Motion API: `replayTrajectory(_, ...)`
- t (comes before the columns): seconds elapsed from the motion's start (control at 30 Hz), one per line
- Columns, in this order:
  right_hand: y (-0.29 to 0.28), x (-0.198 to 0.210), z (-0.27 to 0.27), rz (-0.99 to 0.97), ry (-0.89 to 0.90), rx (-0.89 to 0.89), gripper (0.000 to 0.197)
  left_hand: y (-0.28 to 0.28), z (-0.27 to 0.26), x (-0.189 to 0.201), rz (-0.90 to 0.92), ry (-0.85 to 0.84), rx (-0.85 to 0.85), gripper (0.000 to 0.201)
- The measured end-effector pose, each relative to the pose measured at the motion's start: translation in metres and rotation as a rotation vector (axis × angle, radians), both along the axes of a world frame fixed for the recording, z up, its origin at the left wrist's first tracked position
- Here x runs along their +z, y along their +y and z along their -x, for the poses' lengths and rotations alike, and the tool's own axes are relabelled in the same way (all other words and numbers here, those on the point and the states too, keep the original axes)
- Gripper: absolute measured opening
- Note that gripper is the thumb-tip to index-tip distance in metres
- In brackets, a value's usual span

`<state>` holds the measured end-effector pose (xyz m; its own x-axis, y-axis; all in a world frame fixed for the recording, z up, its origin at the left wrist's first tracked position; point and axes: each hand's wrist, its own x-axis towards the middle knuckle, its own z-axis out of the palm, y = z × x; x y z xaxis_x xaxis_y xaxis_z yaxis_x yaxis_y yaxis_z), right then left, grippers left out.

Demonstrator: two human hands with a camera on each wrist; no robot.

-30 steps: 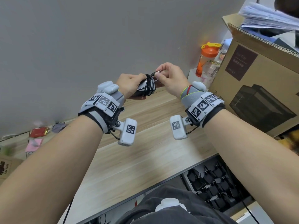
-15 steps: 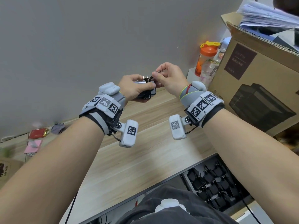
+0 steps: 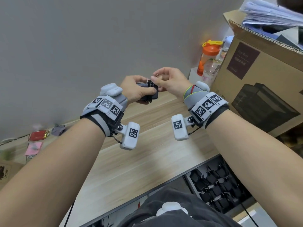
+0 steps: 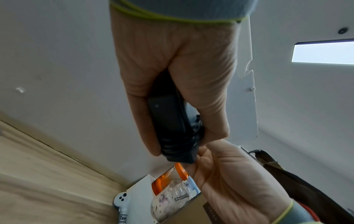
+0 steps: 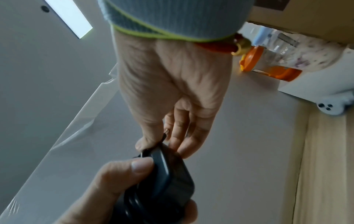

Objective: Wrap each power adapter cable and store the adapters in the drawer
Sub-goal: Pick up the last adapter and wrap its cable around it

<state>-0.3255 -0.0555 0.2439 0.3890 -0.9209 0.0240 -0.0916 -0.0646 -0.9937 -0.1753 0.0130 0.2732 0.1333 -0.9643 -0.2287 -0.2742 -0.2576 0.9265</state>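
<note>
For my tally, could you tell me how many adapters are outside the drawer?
1: the adapter gripped in the left hand above the desk; others may be hidden.

My head camera looks forward and down from above my forearms at the black adapter (image 3: 148, 93) I hold up over the wooden desk (image 3: 131, 161), with the open drawer (image 3: 218, 185) low and to the right of it. The camera on my left wrist sits close under the adapter (image 4: 170, 124) and faces along my palm, up toward the wall beyond it. My right wrist camera faces the adapter (image 5: 164, 178) just as closely from the opposite side, and all three views share it, with the orange-lidded bottle (image 3: 207, 58) beyond.
</note>
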Motion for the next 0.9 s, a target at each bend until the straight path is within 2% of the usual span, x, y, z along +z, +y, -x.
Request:
replayTrajectory(0.1,-0.002,-0.009,0.003,-0.015,-0.026,-0.060,0.018,0.000,0.003,-0.004,-0.022,-0.036,-0.046,0.036)
replayTrajectory(0.23,0.002,-0.023,0.007,0.058,0.091,-0.131,0.023,0.000,0.010,-0.013,-0.064,-0.052,-0.087,0.036)
replayTrajectory(0.33,0.006,-0.032,0.013,0.041,0.127,-0.191,0.024,-0.001,0.018,-0.022,-0.079,-0.047,-0.089,0.035)
replayTrajectory(0.47,0.014,-0.045,0.035,-0.155,0.052,-0.207,0.023,-0.001,0.037,-0.042,-0.100,0.017,-0.086,0.044)
replayTrajectory(0.6,0.032,-0.061,0.061,-0.379,-0.001,-0.147,0.042,-0.002,0.059,-0.063,-0.095,0.112,-0.025,0.042)
replayTrajectory(0.67,0.046,-0.077,0.081,-0.454,-0.033,-0.111,0.037,0.000,0.078,-0.080,-0.132,0.132,-0.027,0.048)
replayTrajectory(0.77,0.065,-0.105,0.112,-0.511,-0.109,-0.120,0.023,0.006,0.107,-0.107,-0.195,0.105,-0.058,0.046)
replayTrajectory(0.9,0.087,-0.141,0.153,-0.510,-0.090,-0.178,0.028,0.016,0.148,-0.142,-0.289,0.115,-0.098,0.041)
